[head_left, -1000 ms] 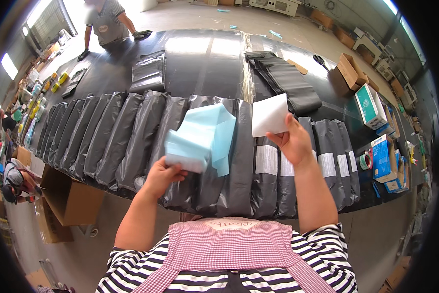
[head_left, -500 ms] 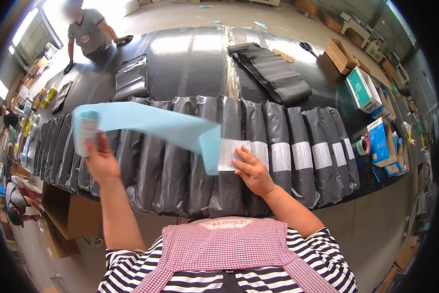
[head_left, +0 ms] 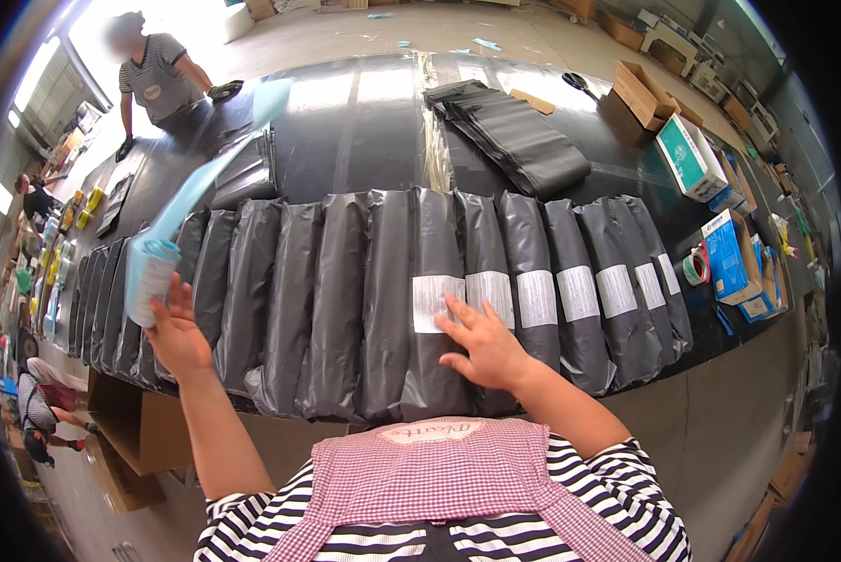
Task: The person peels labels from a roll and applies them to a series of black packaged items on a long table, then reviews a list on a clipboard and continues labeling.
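A roll of labels [head_left: 149, 292] with light-blue backing sits in my left hand [head_left: 181, 339], above the left part of a row of packages. From the roll a loose blue backing strip [head_left: 188, 195] swings up toward the far side, blurred at its end. My right hand [head_left: 488, 348] has its fingers spread, fingertips at the right edge of a white label [head_left: 430, 305]. That label lies flat on a dark grey plastic-wrapped package [head_left: 437, 229]. Packages to its right carry similar white labels [head_left: 537, 298]; those to its left, such as this grey package [head_left: 334, 300], show none.
Black plastic bags [head_left: 523, 140] lie stacked on the black table [head_left: 346, 140]. Scissors [head_left: 580, 86], an open carton [head_left: 643, 96], a green-and-white box [head_left: 690, 157], a blue box [head_left: 730, 258] and tape [head_left: 694, 267] stand right. A co-worker [head_left: 161, 80] leans on the far left edge.
The blue backing strip has left the label by my right hand and swung up and away to the left. My left hand with the roll has lowered slightly; the label stays on the package.
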A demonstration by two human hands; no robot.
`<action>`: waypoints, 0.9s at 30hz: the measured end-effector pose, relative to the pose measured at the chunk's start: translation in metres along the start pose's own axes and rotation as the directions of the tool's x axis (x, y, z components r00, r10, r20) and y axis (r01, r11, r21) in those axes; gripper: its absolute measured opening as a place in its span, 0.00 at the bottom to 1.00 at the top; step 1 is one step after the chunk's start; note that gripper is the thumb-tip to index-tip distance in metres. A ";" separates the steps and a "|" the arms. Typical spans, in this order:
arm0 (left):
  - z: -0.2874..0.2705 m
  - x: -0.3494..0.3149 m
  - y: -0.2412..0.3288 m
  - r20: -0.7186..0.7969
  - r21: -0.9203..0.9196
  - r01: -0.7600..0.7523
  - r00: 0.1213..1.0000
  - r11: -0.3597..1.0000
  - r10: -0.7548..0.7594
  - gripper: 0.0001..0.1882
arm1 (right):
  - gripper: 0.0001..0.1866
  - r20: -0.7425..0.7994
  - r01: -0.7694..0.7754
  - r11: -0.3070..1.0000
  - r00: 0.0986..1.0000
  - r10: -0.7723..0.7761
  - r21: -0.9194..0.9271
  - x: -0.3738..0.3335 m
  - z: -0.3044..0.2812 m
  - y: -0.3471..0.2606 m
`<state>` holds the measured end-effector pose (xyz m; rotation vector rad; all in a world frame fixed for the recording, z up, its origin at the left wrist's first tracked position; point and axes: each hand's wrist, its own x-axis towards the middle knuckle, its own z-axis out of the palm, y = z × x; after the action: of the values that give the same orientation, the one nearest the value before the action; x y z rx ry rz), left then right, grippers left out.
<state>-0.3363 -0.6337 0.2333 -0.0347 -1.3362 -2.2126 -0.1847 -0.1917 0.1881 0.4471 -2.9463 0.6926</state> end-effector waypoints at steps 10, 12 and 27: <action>0.017 -0.064 -0.024 0.123 -0.092 0.226 0.969 0.970 -0.215 0.19 | 0.24 -0.175 -0.177 0.978 0.972 0.157 -0.106 0.066 0.037 -0.008; 0.021 -0.067 -0.022 0.138 -0.103 0.236 0.965 0.966 -0.221 0.19 | 0.27 -0.126 -0.252 0.964 0.962 0.241 -0.084 0.067 0.050 -0.016; 0.059 -0.148 -0.029 0.271 -0.095 0.734 0.669 0.672 -0.692 0.16 | 0.21 -0.290 0.625 0.774 0.726 -0.623 -0.098 0.035 -0.033 -0.096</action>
<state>-0.2388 -0.5098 0.1960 0.2349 -1.3868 -3.0937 -0.1891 -0.2684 0.2637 1.1467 -2.2661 0.6003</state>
